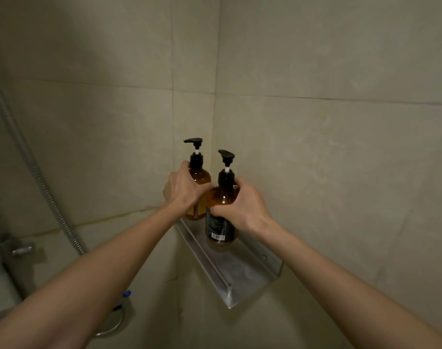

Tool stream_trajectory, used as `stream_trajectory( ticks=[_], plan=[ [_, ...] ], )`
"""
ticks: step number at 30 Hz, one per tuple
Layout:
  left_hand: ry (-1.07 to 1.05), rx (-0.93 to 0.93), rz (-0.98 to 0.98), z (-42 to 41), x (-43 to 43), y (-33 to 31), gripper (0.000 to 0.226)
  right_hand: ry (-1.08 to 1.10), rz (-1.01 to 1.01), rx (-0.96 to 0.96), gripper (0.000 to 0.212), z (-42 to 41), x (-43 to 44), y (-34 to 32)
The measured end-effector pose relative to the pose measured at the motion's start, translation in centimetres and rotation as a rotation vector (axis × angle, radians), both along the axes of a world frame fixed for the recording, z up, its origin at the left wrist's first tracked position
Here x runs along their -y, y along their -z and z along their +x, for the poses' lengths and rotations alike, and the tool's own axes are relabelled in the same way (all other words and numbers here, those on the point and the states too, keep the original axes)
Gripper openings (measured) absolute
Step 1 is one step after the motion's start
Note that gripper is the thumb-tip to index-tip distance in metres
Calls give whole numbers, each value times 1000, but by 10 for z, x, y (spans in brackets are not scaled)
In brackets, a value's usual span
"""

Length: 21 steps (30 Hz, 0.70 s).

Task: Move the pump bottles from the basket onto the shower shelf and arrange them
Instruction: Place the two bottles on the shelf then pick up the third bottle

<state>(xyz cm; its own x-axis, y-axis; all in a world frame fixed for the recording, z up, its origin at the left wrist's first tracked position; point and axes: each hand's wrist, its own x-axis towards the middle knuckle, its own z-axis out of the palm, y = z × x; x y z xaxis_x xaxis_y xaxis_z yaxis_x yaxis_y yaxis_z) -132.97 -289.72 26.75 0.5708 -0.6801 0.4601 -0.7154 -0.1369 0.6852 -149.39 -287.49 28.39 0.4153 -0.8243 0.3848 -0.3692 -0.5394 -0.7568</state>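
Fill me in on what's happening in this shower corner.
A person is setting two amber pump bottles on the clear shower shelf. The left hand grips the far bottle in the corner; the right hand holds the near bottle beside it. Both stand upright, and the shelf's near end is bare.

I'm in a bathroom shower corner: tiled walls [328, 152], metal shower hose [36, 172], wall-mounted shower shelf [242, 275]
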Motion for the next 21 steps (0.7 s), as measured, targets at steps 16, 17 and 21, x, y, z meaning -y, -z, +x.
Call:
stream_trajectory(
  ticks=[16, 17, 21],
  plan=[
    [23, -52, 132, 14, 21, 20, 75, -57, 50, 0, 58, 19, 23, 20],
    [23, -55, 135, 14, 22, 21, 74, -61, 51, 1, 58, 20, 24, 21],
    [11, -43, 153, 16, 24, 24, 76, -76, 61, 17, 55, 21, 28, 23]
  ],
)
